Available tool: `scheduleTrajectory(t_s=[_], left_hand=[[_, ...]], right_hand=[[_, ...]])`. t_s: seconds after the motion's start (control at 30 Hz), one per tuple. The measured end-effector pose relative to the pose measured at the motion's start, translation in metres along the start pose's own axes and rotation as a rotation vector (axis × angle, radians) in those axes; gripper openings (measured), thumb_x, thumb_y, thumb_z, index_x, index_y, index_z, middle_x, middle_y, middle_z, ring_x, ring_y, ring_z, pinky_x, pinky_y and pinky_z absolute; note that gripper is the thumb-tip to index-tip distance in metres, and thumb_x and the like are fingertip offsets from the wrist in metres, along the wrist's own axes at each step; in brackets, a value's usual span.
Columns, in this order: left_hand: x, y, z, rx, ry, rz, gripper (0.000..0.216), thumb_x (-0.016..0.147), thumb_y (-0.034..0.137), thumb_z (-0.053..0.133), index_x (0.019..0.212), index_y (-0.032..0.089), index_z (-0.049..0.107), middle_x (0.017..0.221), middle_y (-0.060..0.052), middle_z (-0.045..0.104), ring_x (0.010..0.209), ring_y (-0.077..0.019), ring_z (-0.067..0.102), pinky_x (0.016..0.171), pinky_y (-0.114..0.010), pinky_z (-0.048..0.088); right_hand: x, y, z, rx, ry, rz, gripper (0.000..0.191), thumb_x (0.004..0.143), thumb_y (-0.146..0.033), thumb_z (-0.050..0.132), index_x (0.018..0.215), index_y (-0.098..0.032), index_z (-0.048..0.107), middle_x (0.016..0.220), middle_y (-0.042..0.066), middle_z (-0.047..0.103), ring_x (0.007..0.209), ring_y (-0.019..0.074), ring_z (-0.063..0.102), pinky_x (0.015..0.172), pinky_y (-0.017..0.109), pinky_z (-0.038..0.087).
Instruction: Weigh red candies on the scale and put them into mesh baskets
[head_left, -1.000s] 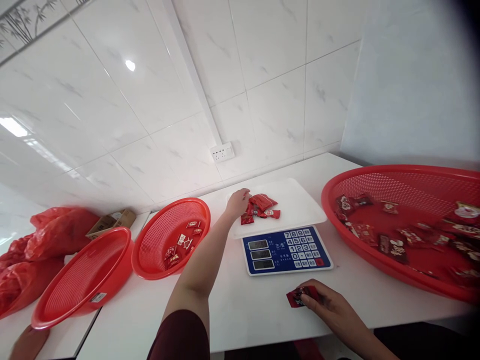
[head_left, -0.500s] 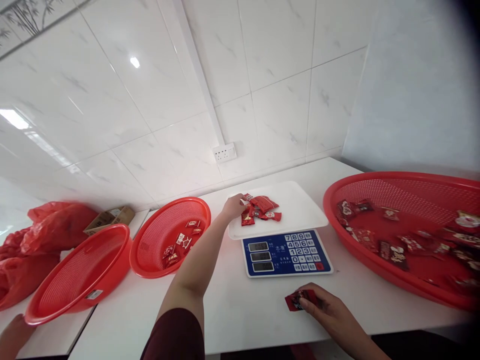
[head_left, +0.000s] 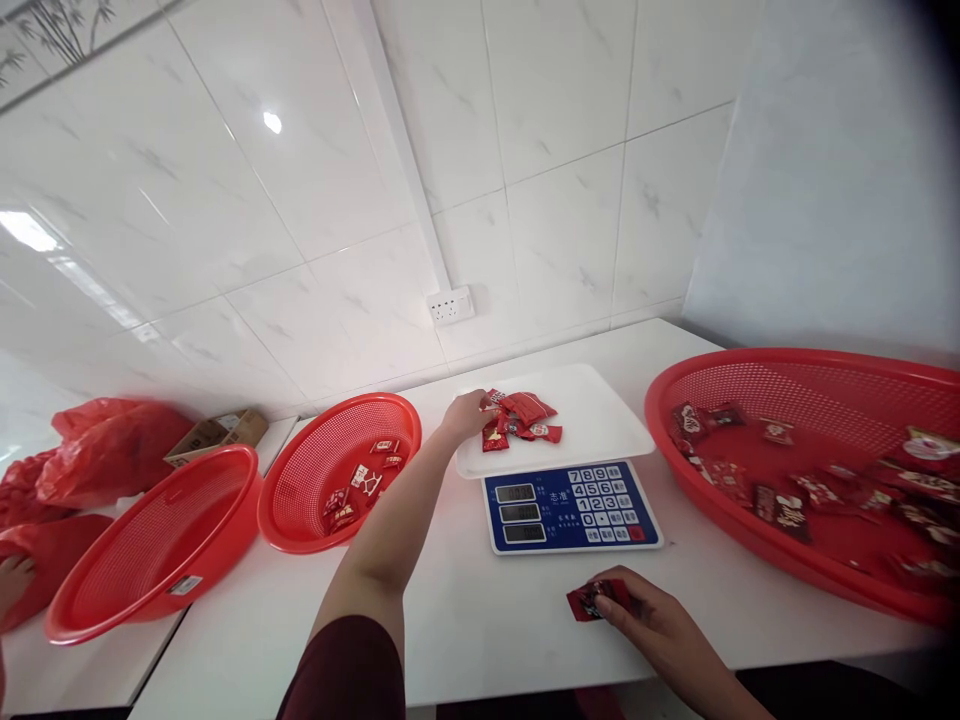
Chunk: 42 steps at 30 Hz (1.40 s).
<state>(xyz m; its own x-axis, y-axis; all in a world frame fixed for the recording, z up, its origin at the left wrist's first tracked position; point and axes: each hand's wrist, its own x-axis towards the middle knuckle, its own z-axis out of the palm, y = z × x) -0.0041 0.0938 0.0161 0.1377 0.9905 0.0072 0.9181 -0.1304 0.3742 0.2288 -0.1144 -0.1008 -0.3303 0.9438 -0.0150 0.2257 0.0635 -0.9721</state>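
Note:
My left hand [head_left: 468,414] reaches over the white scale tray [head_left: 600,415]. Its fingers are closed at the left side of a small pile of red wrapped snack packets [head_left: 529,408]; the fingertips are partly hidden among the wrappers. In front of the tray is the blue keypad and display panel of the weighing scale [head_left: 574,508], its small screens showing digits too blurred to read. Below the panel, my right hand [head_left: 652,612] pinches a dark red snack packet [head_left: 592,600] between thumb and fingers, just above the white table [head_left: 480,620].
At right stands a large red basket [head_left: 780,360] with many wrapped snacks. A smaller red basket [head_left: 300,480] at left holds several packets; another red basket [head_left: 150,540] is beside it. Farther left are red plastic bags [head_left: 120,445], a cardboard box [head_left: 217,435] and another person's hand [head_left: 15,585].
The other person's hand at far left has moved up against a red bag. The upper scale display has changed. My two hands have stayed nearly where they were.

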Motion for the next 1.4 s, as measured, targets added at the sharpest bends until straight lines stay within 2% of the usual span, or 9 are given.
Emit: scheduleTrajectory(t_s=[0.1,0.23,0.37,0.53,0.63,0.83,1.07,1.23,1.4], left_hand=[[0.001,0.000,0.002,0.018,-0.024,0.009,0.020,0.084,0.032,0.057,0.099,0.019,0.060,0.103,-0.005,0.064,0.093,-0.0188,0.058,0.079,-0.029,0.046],[0.001,-0.001,0.000,0.039,-0.066,0.033,0.029,0.089,0.032,0.053,0.113,0.016,0.056,0.114,-0.008,0.058,0.098,-0.0197,0.058,0.083,-0.039,0.050],[-0.001,-0.002,-0.002,0.048,-0.060,0.047,0.032,0.090,0.033,0.052,0.117,0.017,0.053,0.118,-0.009,0.055,0.099,-0.0199,0.058,0.083,-0.041,0.050],[-0.005,-0.003,-0.006,0.027,0.014,0.048,0.020,0.089,0.020,0.051,0.107,0.017,0.060,0.105,-0.007,0.063,0.094,-0.0178,0.059,0.081,-0.032,0.049],[-0.009,-0.004,-0.014,0.016,0.082,0.049,0.025,0.084,0.009,0.048,0.102,0.018,0.063,0.097,-0.005,0.066,0.090,-0.0171,0.059,0.077,-0.026,0.046],[-0.011,-0.006,-0.023,0.029,0.205,0.060,0.031,0.079,0.000,0.048,0.101,0.016,0.063,0.107,-0.008,0.059,0.098,-0.0189,0.055,0.082,-0.027,0.042],[-0.001,0.000,-0.006,-0.020,0.237,0.064,0.015,0.090,0.021,0.045,0.101,0.017,0.055,0.105,-0.010,0.059,0.101,-0.0214,0.053,0.083,-0.031,0.041],[0.005,0.012,0.008,-0.083,0.135,0.076,0.012,0.094,0.028,0.038,0.096,0.021,0.047,0.093,-0.005,0.063,0.084,-0.0182,0.060,0.070,-0.027,0.043],[-0.002,0.014,0.008,-0.074,0.059,0.029,0.014,0.093,0.033,0.037,0.099,0.021,0.043,0.083,-0.007,0.065,0.075,-0.0237,0.063,0.065,-0.030,0.042]], right_hand=[[-0.001,0.000,0.001,0.015,0.016,0.000,0.036,0.083,-0.053,0.049,0.084,-0.020,0.064,0.085,0.005,0.065,0.083,0.0198,0.061,0.077,0.029,0.048],[-0.002,0.002,0.001,0.016,0.014,-0.005,0.035,0.083,-0.052,0.050,0.085,-0.020,0.064,0.086,0.005,0.065,0.084,0.0195,0.061,0.078,0.028,0.047],[-0.001,0.005,0.001,0.001,0.017,-0.013,0.036,0.084,-0.052,0.049,0.084,-0.019,0.064,0.086,0.006,0.065,0.083,0.0194,0.061,0.077,0.028,0.047],[-0.001,0.002,0.000,-0.005,0.020,-0.014,0.038,0.082,-0.054,0.049,0.083,-0.019,0.064,0.085,0.006,0.066,0.082,0.0192,0.062,0.075,0.028,0.049],[-0.001,-0.001,-0.001,-0.014,0.015,-0.009,0.039,0.082,-0.055,0.049,0.082,-0.019,0.064,0.085,0.007,0.066,0.081,0.0197,0.062,0.075,0.028,0.049],[-0.001,0.000,0.000,-0.028,0.016,-0.004,0.039,0.082,-0.055,0.048,0.083,-0.020,0.065,0.084,0.006,0.066,0.081,0.0196,0.062,0.075,0.028,0.049],[-0.002,0.000,0.002,0.049,0.071,-0.013,0.035,0.081,-0.052,0.053,0.080,-0.020,0.066,0.084,0.006,0.067,0.081,0.0187,0.061,0.075,0.027,0.048],[-0.002,0.000,0.003,0.041,0.066,-0.023,0.035,0.081,-0.052,0.053,0.078,-0.020,0.066,0.081,0.005,0.066,0.078,0.0181,0.061,0.073,0.026,0.048],[-0.004,-0.005,0.006,0.078,0.107,0.000,0.035,0.080,-0.054,0.054,0.075,-0.020,0.064,0.081,0.004,0.066,0.079,0.0181,0.061,0.073,0.025,0.047]])
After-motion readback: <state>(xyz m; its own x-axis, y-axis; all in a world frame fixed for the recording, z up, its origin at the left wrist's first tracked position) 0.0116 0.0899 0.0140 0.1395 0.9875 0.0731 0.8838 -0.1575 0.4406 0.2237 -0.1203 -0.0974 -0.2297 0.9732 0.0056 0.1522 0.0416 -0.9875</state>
